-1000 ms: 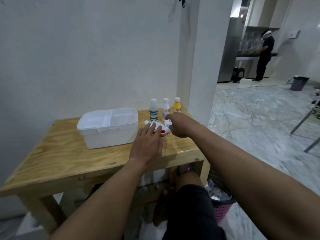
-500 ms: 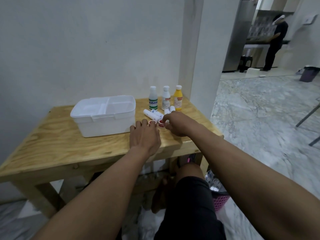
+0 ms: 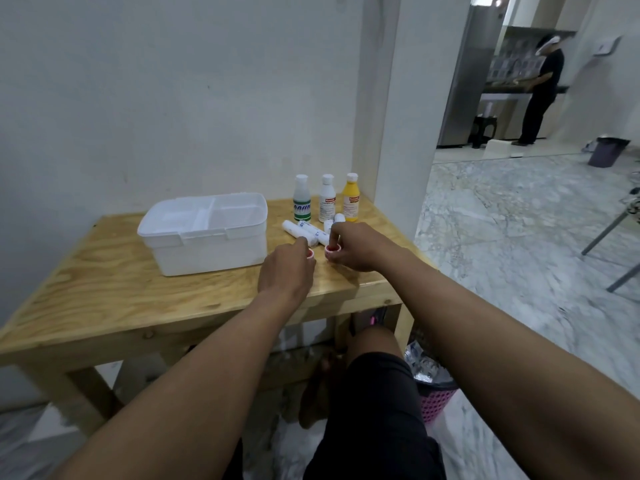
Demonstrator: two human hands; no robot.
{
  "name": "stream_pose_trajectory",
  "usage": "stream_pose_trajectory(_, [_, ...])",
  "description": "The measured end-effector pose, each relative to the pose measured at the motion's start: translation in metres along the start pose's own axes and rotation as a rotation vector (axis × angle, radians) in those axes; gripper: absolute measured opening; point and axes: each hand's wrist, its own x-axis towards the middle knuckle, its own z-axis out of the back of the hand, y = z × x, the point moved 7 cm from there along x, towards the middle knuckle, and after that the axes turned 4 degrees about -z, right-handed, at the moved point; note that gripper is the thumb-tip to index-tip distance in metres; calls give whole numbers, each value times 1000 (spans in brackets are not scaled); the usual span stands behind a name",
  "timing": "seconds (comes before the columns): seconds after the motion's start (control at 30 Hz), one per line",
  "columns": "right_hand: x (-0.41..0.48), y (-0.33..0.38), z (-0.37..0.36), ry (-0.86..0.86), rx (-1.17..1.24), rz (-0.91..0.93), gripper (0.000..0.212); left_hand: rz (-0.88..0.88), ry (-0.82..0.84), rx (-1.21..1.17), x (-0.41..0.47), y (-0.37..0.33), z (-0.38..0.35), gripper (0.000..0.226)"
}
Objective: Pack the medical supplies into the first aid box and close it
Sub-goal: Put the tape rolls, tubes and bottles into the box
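A white first aid box [image 3: 207, 233] stands on the wooden table [image 3: 114, 292] with a divided white tray on top. To its right lie several white rolled bandages [image 3: 304, 232]. Behind them stand a clear bottle with a green label [image 3: 301, 199], a white bottle [image 3: 327, 199] and a yellow bottle [image 3: 350, 198]. My left hand [image 3: 287, 271] grips a small red-and-white tape roll [image 3: 310, 253] at its fingertips. My right hand [image 3: 356, 247] pinches a second red-and-white tape roll [image 3: 333, 250] just right of it. Both rolls are at the table surface, close together.
The table sits against a white wall, with a pillar [image 3: 405, 133] at its back right corner. A pink waste basket [image 3: 434, 393] stands under the table's right end. A person [image 3: 540, 95] stands far off in the kitchen. Marble floor spreads to the right.
Both hands drew back from the bandages toward the table's front. Each now holds one small red-and-white tape roll. The camera view shifted lower and to the right.
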Motion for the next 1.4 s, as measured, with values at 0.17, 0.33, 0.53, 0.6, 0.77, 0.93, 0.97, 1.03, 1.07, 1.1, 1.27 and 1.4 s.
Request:
stream_pose_trajectory(0.17, [0,7,18,-33,159,-18,35,53,-96,-194,-2,3,28,23])
stream_pose_trajectory(0.33, [7,30,40,-74,163,20,23,111,-216,-292,2,17,64,37])
stream_pose_trajectory(0.53, [23,73,58,-88,229,74,18,201,-327,-297,6,54,114,31])
stream_pose_trajectory(0.6, [29,91,61,-76,248,97,23,233,-344,-296,5,69,130,26])
stream_pose_trajectory(0.77, [43,138,57,-47,256,202,26,318,-362,-298,-1,113,160,18])
stream_pose_trajectory(0.93, [57,176,43,16,287,263,31,376,-353,-289,-8,153,174,13])
stream_pose_trajectory(0.97, [59,183,40,24,283,275,33,388,-342,-285,-9,161,175,14])
stream_pose_trajectory(1.03, [64,195,34,39,281,288,35,418,-308,-267,-10,174,176,17])
stream_pose_trajectory(1.07, [67,199,30,44,282,290,37,431,-287,-249,-11,179,176,19])
stream_pose_trajectory(1.1, [70,203,27,49,279,290,39,441,-267,-231,-11,183,175,22])
stream_pose_trajectory(1.27, [81,223,12,86,251,311,41,471,-192,-201,-9,200,173,31])
stream_pose_trajectory(1.4, [86,234,4,103,224,323,39,511,-127,-265,-5,211,165,33])
